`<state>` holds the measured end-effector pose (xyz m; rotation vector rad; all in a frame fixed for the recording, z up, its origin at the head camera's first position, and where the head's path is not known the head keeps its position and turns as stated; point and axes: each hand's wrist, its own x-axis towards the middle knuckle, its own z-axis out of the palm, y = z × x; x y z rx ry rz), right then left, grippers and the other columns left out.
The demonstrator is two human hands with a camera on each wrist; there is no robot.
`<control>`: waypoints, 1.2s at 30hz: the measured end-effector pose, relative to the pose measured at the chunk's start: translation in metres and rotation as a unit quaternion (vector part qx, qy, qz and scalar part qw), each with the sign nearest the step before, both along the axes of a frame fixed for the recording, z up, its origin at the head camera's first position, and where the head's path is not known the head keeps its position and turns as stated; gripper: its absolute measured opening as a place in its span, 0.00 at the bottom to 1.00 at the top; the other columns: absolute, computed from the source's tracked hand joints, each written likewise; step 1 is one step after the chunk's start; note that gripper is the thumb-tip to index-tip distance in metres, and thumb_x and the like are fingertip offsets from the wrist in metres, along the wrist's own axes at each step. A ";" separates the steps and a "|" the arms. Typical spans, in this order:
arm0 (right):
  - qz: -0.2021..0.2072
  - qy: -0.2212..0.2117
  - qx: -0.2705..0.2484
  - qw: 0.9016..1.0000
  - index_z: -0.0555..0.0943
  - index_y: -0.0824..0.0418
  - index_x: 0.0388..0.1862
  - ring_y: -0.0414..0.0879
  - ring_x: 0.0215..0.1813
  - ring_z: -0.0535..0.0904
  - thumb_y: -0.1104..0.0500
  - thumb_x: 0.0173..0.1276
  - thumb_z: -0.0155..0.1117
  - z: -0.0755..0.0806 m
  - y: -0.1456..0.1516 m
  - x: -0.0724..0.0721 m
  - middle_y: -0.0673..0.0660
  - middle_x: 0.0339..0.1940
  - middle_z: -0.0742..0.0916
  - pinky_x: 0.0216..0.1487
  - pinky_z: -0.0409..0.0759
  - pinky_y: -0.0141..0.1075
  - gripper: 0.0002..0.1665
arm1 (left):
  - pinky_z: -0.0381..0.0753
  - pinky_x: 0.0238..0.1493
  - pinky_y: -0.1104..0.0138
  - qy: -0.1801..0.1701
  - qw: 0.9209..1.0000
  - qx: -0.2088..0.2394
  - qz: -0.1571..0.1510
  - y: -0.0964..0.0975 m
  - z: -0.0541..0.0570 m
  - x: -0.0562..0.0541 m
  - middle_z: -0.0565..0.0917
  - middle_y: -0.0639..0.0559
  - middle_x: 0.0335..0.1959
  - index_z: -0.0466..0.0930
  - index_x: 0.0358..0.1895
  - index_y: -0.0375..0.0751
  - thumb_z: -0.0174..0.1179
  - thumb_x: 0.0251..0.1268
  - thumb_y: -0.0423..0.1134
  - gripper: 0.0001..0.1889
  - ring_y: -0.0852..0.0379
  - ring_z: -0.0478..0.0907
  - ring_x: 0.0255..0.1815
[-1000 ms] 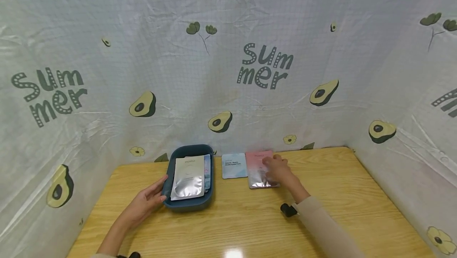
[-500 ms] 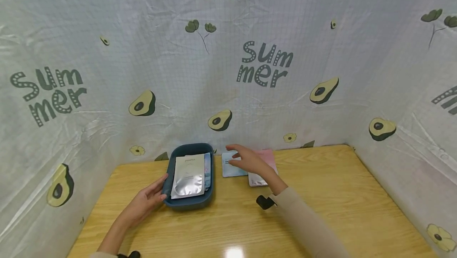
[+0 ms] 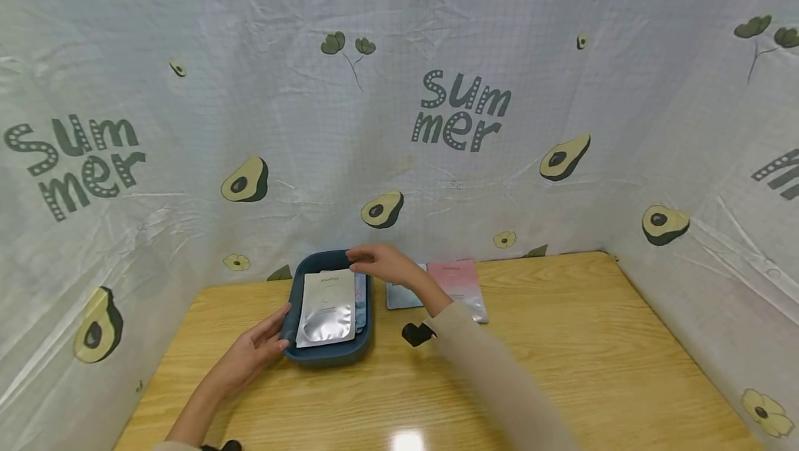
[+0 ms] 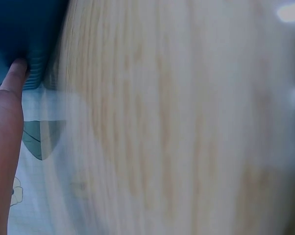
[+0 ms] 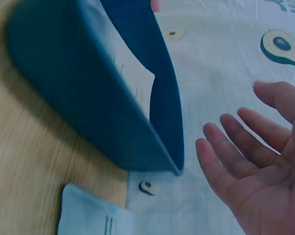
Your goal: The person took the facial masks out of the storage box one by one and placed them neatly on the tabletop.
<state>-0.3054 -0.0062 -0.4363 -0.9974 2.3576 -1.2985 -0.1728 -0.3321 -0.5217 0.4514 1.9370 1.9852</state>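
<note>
Touching left fingers: blue bin | right fingers: near its far-right corner

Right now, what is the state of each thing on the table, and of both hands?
Blue bin: upright, uncovered, holding packets
Cream-silver packet: lying on top inside it
Blue packet: in the bin, partly covered
Light-blue packet: flat on the table, partly hidden
Pink packet: flat on the table
Left hand: touching the bin's side
Right hand: relaxed, holding nothing
</note>
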 end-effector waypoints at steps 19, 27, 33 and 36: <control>-0.107 -0.122 0.161 0.973 0.69 0.57 0.77 0.55 0.74 0.69 0.50 0.65 0.76 -0.003 -0.084 -0.007 0.57 0.76 0.73 0.69 0.73 0.49 0.44 | 0.71 0.66 0.72 0.015 1.000 0.019 -0.012 -0.003 -0.004 -0.001 0.33 0.26 0.80 0.36 0.81 0.30 0.51 0.77 0.25 0.40 0.70 0.63 0.72; -0.136 -0.093 0.121 0.979 0.79 0.54 0.68 0.53 0.68 0.75 0.56 0.62 0.79 -0.012 -0.091 -0.003 0.55 0.69 0.79 0.64 0.77 0.46 0.35 | 0.71 0.66 0.73 -0.006 1.000 0.004 -0.007 -0.002 0.002 -0.001 0.35 0.31 0.82 0.37 0.82 0.34 0.52 0.78 0.27 0.40 0.72 0.62 0.72; -0.166 -0.094 0.067 0.979 0.83 0.59 0.57 0.54 0.62 0.78 0.59 0.60 0.80 -0.017 -0.089 -0.001 0.57 0.62 0.82 0.59 0.80 0.44 0.27 | 0.71 0.66 0.73 -0.008 1.000 0.001 0.000 -0.003 0.001 -0.001 0.35 0.31 0.82 0.38 0.82 0.34 0.53 0.77 0.27 0.40 0.72 0.62 0.72; -0.178 -0.098 0.062 0.977 0.84 0.60 0.56 0.56 0.63 0.77 0.58 0.59 0.80 -0.021 -0.088 -0.001 0.60 0.66 0.79 0.59 0.81 0.45 0.26 | 0.71 0.65 0.73 -0.006 1.000 -0.005 0.005 -0.003 0.000 -0.001 0.35 0.30 0.82 0.38 0.82 0.34 0.52 0.77 0.26 0.40 0.71 0.61 0.72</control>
